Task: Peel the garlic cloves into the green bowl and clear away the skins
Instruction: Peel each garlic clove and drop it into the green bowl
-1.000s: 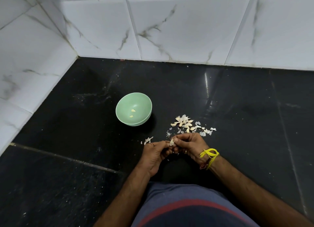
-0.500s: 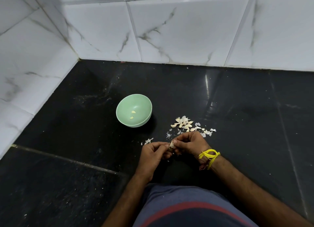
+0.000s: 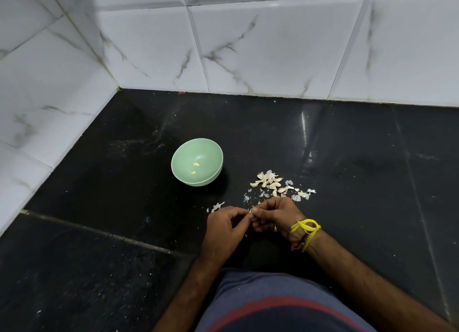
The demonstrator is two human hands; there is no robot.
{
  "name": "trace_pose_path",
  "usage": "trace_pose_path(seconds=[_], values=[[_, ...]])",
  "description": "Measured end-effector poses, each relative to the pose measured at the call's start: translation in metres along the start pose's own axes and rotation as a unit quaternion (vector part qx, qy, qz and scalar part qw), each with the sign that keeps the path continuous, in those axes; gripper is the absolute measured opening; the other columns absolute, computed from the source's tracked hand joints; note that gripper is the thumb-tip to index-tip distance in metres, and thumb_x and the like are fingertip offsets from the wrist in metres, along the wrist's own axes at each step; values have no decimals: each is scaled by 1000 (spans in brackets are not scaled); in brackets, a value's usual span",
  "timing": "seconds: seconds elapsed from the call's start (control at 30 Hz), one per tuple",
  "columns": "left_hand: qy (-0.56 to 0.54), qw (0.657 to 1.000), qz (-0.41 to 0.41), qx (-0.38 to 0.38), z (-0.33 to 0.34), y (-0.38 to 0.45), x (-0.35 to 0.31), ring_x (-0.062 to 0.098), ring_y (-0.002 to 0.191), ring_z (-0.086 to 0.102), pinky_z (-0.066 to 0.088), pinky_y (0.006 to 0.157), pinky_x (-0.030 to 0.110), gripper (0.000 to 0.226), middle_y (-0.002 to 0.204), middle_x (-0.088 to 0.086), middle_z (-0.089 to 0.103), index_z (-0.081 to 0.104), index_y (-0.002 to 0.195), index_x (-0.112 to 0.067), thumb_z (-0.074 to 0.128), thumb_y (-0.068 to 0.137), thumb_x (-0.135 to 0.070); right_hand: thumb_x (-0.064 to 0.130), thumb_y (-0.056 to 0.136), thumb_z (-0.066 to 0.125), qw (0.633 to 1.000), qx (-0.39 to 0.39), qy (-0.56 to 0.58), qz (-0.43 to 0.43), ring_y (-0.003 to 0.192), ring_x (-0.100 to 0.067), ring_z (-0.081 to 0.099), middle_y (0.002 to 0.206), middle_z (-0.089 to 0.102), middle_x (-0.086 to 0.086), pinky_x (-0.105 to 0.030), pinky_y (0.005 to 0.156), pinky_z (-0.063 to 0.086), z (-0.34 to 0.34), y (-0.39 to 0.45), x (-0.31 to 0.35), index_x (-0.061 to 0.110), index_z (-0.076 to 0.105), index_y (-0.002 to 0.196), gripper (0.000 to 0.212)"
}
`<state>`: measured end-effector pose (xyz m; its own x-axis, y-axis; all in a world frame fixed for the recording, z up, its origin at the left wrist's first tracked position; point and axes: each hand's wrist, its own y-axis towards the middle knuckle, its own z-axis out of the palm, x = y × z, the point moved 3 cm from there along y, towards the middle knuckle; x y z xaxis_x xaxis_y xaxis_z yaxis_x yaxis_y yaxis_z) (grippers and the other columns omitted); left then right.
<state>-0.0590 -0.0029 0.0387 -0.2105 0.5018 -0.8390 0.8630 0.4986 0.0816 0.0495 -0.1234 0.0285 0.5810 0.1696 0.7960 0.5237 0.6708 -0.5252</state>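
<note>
While only two peeled cloves [image 3: 195,168] are lying in the green bowl [image 3: 182,157], the job is looking to be in its early part: a heap of unpeeled garlic cloves [image 3: 268,181] is waiting on the surface [image 3: 360,182] just beyond the hands, with loose skins [image 3: 299,195] scattered among and beside it, and none of those skins is being gathered yet. The left hand [image 3: 224,233] and the right hand [image 3: 275,216] are meeting fingertip to fingertip, both curling in to pinch one small clove [image 3: 250,210] between them, mostly hidden by the fingers. The bowl is sitting well left of the heap, smooth, round and matte, probably plastic. The skins are showing as thin, papery white flakes, with another shred [image 3: 217,206] lying just beyond the left hand. The surface is reading as dark polished stone, speckled with crumbs, and glossy white marbled tiles [image 3: 273,53] are backing it. A yellow thread band [image 3: 306,229] is circling the right wrist.
</note>
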Motion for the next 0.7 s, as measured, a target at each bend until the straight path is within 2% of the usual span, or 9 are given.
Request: trace_pose_path(seconds=[0.13, 0.3, 0.47, 0.6, 0.7], values=[[45, 999, 29, -9, 0, -1, -2, 0, 74, 67, 56, 70, 30, 16, 82, -9, 75, 80, 92, -20, 67, 86, -26, 0, 84, 68, 1000, -8, -2, -14, 60, -22, 68, 73, 71, -18, -29, 56, 59, 3, -2, 0, -7, 69, 81, 8], [83, 996, 38, -23, 1, -3, -4, 4, 73, 64, 54, 70, 29, 26, 82, -8, 72, 77, 89, -20, 55, 86, -34, 0, 83, 68, 999, -16, 20, -20, 63, -23, 69, 74, 71, -19, -29, 56, 59, 7, -2, 0, -5, 70, 79, 7], [131, 990, 50, -30, 5, -3, -4, 13, 69, 62, 53, 67, 35, 32, 78, -2, 69, 73, 83, -15, 49, 87, -36, 0, 82, 70, 999, -22, 11, -31, 62, -24, 69, 74, 71, -21, -29, 54, 58, 9, -2, -2, -4, 71, 76, 8], [117, 992, 40, -31, 8, -2, -3, 13, 67, 59, 50, 66, 36, 28, 75, -2, 66, 69, 79, -14, 50, 87, -33, 0, 83, 69, 999, -28, 11, -36, 63, -25, 70, 75, 71, -20, -30, 56, 59, 7, -1, -2, -5, 71, 78, 7], [83, 996, 2, -28, 9, -2, 1, 8, 66, 59, 50, 64, 31, 17, 72, -7, 65, 69, 77, -18, 58, 86, -28, -2, 84, 66, 999, -27, 29, -36, 64, -24, 70, 75, 71, -20, -30, 56, 59, 6, -1, -4, -5, 70, 80, 7]])
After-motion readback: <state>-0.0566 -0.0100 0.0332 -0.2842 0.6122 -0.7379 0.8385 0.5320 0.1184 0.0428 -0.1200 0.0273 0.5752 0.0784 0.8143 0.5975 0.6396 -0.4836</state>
